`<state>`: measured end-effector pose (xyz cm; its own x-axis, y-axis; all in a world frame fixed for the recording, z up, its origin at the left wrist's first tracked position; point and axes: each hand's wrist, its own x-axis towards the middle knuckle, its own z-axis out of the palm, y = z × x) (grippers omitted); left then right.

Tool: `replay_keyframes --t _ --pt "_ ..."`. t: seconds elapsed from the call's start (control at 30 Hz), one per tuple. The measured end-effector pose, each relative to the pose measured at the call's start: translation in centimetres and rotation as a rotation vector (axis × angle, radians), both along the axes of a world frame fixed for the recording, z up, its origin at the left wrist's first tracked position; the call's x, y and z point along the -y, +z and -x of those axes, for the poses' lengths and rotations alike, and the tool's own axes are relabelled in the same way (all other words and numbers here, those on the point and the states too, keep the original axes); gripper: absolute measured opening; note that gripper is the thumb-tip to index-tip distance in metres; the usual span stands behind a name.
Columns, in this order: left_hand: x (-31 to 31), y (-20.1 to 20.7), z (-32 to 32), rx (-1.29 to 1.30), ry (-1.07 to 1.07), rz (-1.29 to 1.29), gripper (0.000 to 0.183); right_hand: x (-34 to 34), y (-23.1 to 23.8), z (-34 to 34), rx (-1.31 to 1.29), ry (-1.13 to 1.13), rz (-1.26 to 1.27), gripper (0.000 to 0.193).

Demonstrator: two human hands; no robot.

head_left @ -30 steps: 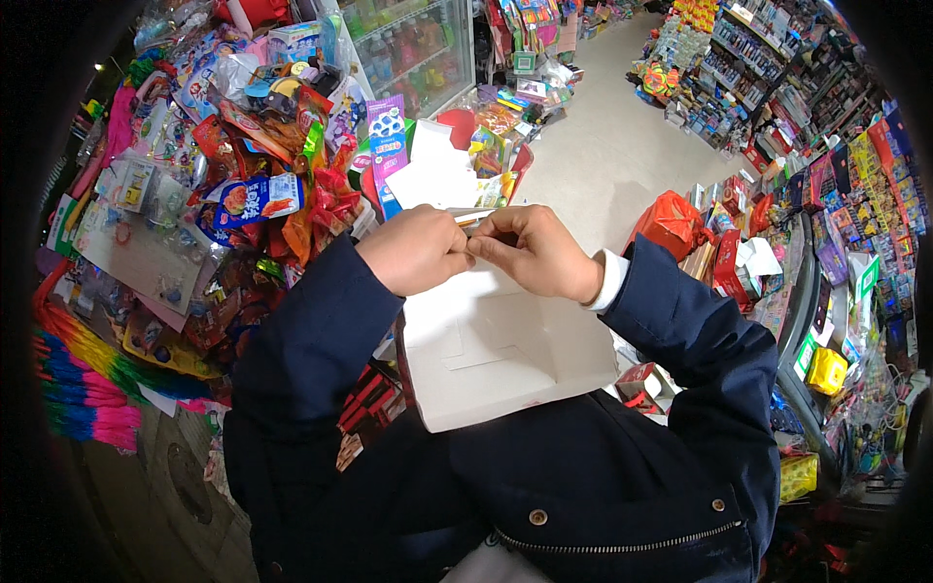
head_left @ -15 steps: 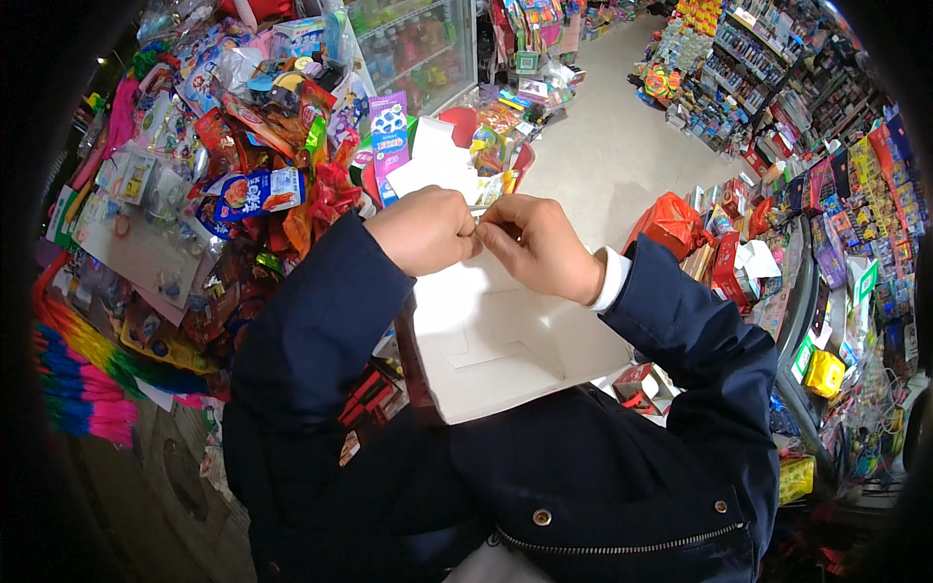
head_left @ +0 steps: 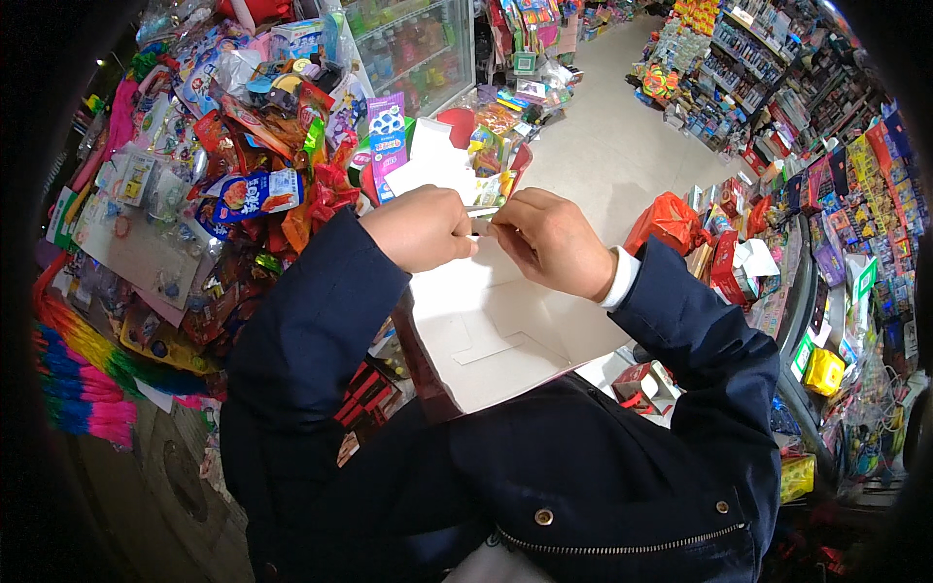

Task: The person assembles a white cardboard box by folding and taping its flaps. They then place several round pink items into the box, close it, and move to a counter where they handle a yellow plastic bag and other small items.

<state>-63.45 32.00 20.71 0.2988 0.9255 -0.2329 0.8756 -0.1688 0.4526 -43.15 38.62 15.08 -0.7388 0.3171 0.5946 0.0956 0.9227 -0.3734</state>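
Note:
An open cardboard box (head_left: pixel 515 340), white inside and dark red outside, tilts against the front of my dark jacket. Over its far edge, my left hand (head_left: pixel 420 231) is closed with the fingers curled and the thumb pressed in. My right hand (head_left: pixel 552 243) pinches at the same edge, close beside the left. A narrow white strip (head_left: pixel 481 210) of card shows between the two hands. The fingertips partly hide what they grip, but it looks like the box's far edge. Beyond the hands stands a raised white flap (head_left: pixel 434 165).
Snack packets and toys pile up at the left, with a blue packet (head_left: pixel 251 194) on top. A glass-door cooler (head_left: pixel 413 53) stands behind. Farther right are a red plastic bag (head_left: pixel 667 223), small boxes (head_left: pixel 646 387) and packed shelves (head_left: pixel 743 58). Pale floor (head_left: pixel 593 126) runs between.
My hands have drawn slightly apart, the right moving a little right, and the white strip between them shows more. The box's near edge has risen slightly.

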Motion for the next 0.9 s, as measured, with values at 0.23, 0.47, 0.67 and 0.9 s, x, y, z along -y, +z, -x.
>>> replay_keyframes --t 0.23,0.47,0.67,0.9 --pt "-0.2 -0.1 0.1 -0.023 0.014 -0.013 0.032 -0.6 0.0 0.1 0.017 -0.123 0.581 0.019" --pt "-0.3 -0.5 1.0 -0.023 -0.005 0.014 0.033 -1.6 -0.2 -1.3 0.081 0.045 -0.109 0.016" --pt "-0.1 -0.5 0.8 -0.026 -0.02 0.018 0.032 -1.0 -1.1 -0.9 0.059 -0.017 0.4 0.013" --pt "-0.2 -0.5 0.7 -0.049 -0.02 -0.046 0.032 -1.7 -0.4 -0.4 0.182 -0.244 0.84 0.024"
